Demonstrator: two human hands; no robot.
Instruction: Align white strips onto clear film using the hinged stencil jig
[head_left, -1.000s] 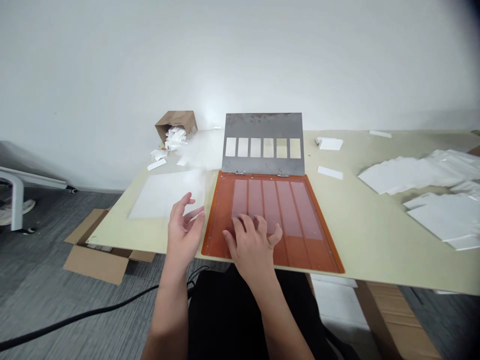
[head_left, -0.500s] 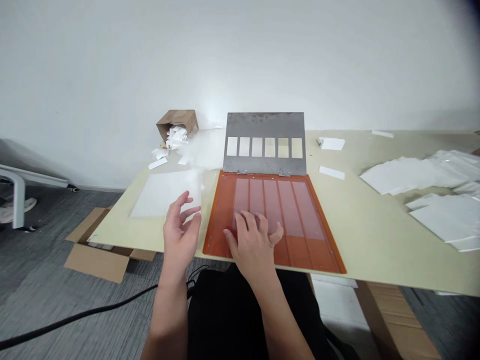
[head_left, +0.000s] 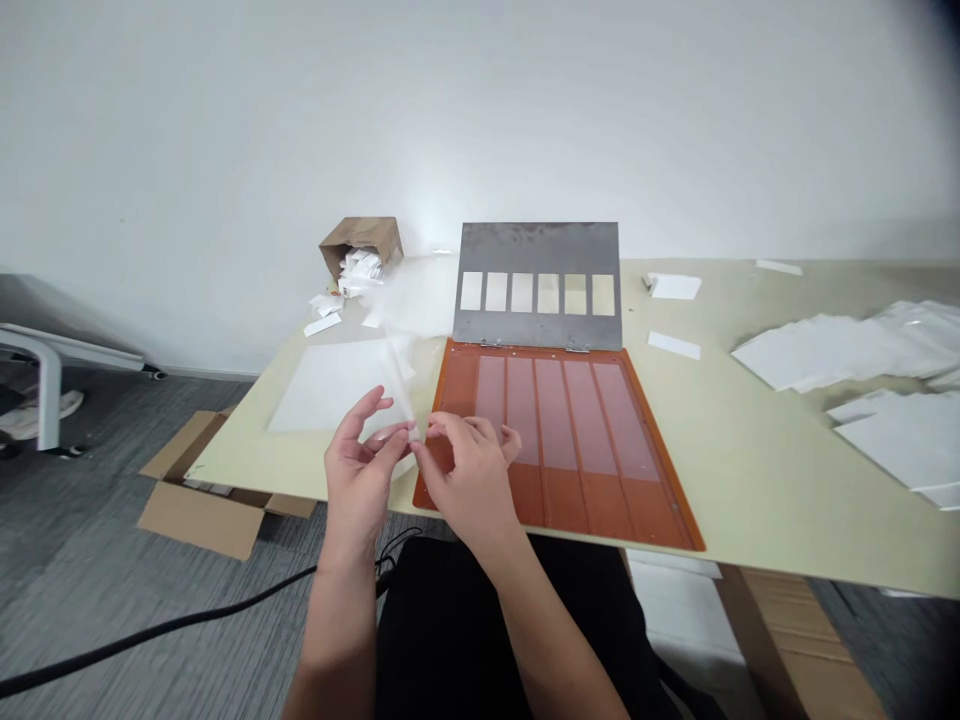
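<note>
My left hand (head_left: 361, 470) has its thumb and a finger closed on the lifted corner of a thin translucent film sheet (head_left: 399, 375); its index finger curls above. Close beside it, my right hand (head_left: 471, 475) brings thumb and index fingertips to the same corner, the other fingers bent over the orange board's left edge. Several film sheets (head_left: 322, 385) lie flat under and left of the lifted edge. The orange board (head_left: 600, 505) lies on the table with pale pinkish strips (head_left: 551, 410) side by side. Hinged to its back edge, a grey metal plate (head_left: 536, 245) with several rectangular windows stands raised.
An open cardboard box (head_left: 364, 235) spills white scraps at the back left. White sheets (head_left: 847, 345) are spread on the right, and small white strips (head_left: 673, 345) lie nearer the board. Below the table's left edge sits another carton (head_left: 199, 520); a black cable (head_left: 187, 622) crosses the floor.
My right hand has moved left off the strips to meet my left hand. A film sheet's edge has come up between them, and the view has shifted slightly left.
</note>
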